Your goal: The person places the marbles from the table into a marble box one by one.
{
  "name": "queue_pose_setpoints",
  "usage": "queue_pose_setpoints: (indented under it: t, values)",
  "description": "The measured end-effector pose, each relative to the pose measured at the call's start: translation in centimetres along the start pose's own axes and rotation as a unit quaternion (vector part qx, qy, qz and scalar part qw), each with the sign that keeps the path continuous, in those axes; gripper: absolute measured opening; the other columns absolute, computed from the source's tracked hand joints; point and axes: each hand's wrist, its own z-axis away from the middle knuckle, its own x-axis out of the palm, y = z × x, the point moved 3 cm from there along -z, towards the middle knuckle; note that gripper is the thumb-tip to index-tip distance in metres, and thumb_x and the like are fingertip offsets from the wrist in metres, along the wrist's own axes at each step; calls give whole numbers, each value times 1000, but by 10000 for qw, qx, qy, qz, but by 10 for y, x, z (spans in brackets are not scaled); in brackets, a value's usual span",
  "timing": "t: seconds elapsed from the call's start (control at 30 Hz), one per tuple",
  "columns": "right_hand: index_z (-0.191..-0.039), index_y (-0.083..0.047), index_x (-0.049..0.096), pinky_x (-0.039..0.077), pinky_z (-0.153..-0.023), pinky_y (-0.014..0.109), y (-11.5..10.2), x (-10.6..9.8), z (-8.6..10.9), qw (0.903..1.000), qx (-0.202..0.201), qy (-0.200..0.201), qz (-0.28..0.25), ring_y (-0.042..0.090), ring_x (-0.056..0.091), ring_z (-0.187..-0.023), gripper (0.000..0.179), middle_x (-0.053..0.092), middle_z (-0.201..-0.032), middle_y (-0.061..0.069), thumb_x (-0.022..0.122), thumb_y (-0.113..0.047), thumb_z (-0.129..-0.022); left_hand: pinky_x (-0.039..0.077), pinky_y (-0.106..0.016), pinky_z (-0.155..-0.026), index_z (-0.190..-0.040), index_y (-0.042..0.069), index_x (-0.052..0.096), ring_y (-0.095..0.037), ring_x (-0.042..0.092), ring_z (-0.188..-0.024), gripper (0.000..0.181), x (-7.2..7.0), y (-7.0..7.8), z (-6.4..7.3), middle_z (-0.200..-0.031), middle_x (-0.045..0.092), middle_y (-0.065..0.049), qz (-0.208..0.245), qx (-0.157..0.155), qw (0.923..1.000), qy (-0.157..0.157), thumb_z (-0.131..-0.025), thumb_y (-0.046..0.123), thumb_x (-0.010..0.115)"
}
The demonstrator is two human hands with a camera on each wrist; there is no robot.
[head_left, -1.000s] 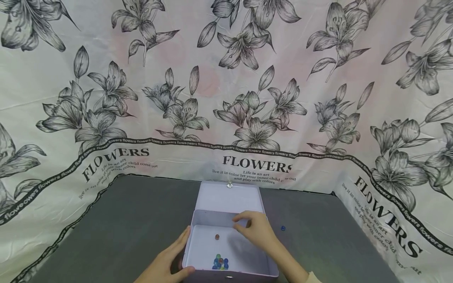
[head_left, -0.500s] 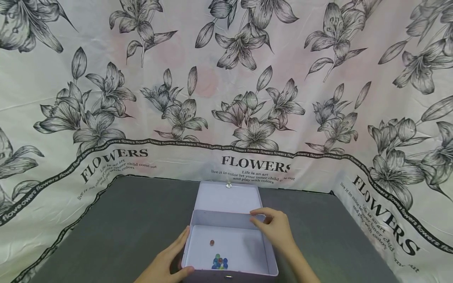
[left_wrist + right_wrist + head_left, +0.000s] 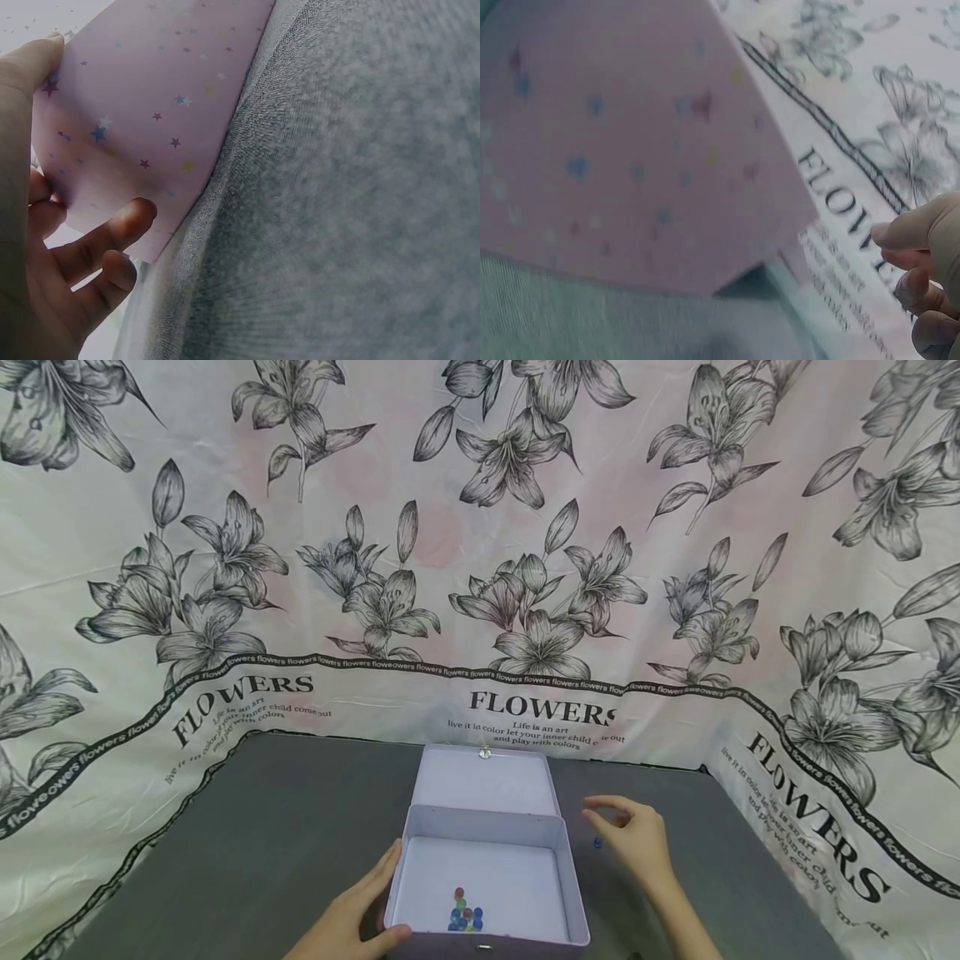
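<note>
A lavender box (image 3: 558,893) stands on the dark grey table with its lid tipped back. In the left wrist view its pink outer wall (image 3: 165,90) carries small stars. My left hand (image 3: 348,914) grips the front left corner, thumb at the front and fingers along the left side. Inside the box, several blue, green and red marbles (image 3: 467,917) cluster near the front wall, with a brown marble (image 3: 459,892) just behind them. Right of the box, my right hand (image 3: 636,839) hovers with fingers loosely bent, holding nothing visible. A blue marble (image 3: 597,842) lies just below its fingertips.
The open lid (image 3: 483,781) lies behind the box, with a metal clasp (image 3: 485,752) at its far edge. A white flowered cloth (image 3: 540,718) encloses the table (image 3: 300,827) at the back and sides. A small dark thing (image 3: 636,956) shows at the bottom edge.
My right hand has moved from above the box out to the right, beside the blue marble. The brown marble has rolled forward to the cluster. My left hand has stayed on the box.
</note>
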Motion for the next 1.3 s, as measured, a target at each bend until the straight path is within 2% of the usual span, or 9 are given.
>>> queue_pose_setpoints:
  t: [0.07, 0.13, 0.23, 0.3, 0.47, 0.63, 0.93, 1.17, 1.3]
  values:
    - [-104, -11, 85, 26, -39, 18, 8, -2, -1, 9999, 104, 48, 71, -2, 36, -39, 16, 77, -72, 2, 87, -12, -88, 32, -77, -114, -170, 12, 22, -48, 24, -157, 100, 0, 0, 0, -176, 15, -10, -13, 28, 10000, 29, -96, 53, 74]
    - [-104, -9, 84, 30, -39, 19, 17, -3, -2, 9997, 210, 81, 135, 2, 49, -41, 16, 81, -83, 7, 87, -11, -88, 33, -76, -114, -170, 13, 22, -48, 25, -157, 100, 0, 1, 1, -176, 15, -9, -10, 50, 10000, 53, -96, 53, 74]
    - [-106, -7, 84, 37, -42, 21, 29, -3, -1, 9989, 412, 42, 204, 12, 69, -53, 18, 82, -98, 13, 87, -12, -89, 33, -76, -113, -170, 12, 22, -48, 25, -157, 99, 0, 0, 1, -176, 15, -9, -12, 56, 10000, 55, -96, 52, 74]
    - [-106, -7, 84, 39, -43, 22, 37, -1, 1, 9980, 551, -14, 296, 15, 73, -58, 18, 82, -103, 14, 87, -13, -89, 33, -76, -113, -170, 12, 22, -48, 25, -157, 99, 0, 0, 2, -176, 15, -9, 16, 34, 10000, 36, -96, 52, 74]
    - [-106, -8, 84, 36, -43, 22, 54, 4, 6, 9955, 783, -177, 494, 7, 59, -48, 20, 82, -102, 13, 87, -16, -88, 33, -77, -113, -170, 11, 21, -49, 24, -157, 99, -1, 1, 2, -176, 15, -10, 74, -13, 10000, 5, -96, 51, 74]
    - [-104, -8, 85, 36, -44, 21, 64, 9, 10, 9952, 763, -156, 595, 4, 52, -45, 19, 82, -96, 10, 88, -14, -86, 33, -77, -113, -170, 13, 21, -49, 25, -157, 98, -1, 1, 2, -176, 14, -11, 97, -11, 10000, 3, -97, 51, 73]
    - [-100, -8, 85, 38, -44, 21, 74, 15, 17, 9962, 657, -154, 554, 3, 50, -44, 18, 82, -96, 11, 89, -9, -83, 33, -76, -114, -170, 12, 21, -47, 24, -158, 96, 0, -2, 2, -176, 15, -12, 72, 161, 9998, -11, -98, 48, 73]
    - [-99, -9, 85, 52, -59, 20, 79, 18, 20, 9941, 632, -142, 871, 6, 70, -63, 14, 82, -98, 10, 89, -9, -85, 34, -76, -113, -170, 11, 21, -47, 25, -157, 97, 0, -2, 2, -176, 15, -13, -31, 155, 9999, 19, -97, 50, 72]
    - [-98, -9, 85, 45, -53, 21, 81, 20, 20, 9946, 586, -71, 849, 4, 58, -52, 14, 82, -96, 10, 88, -8, -84, 33, -76, -113, -170, 11, 21, -48, 25, -157, 98, 0, -1, 1, -176, 15, -12, -44, 101, 9999, 16, -97, 52, 72]
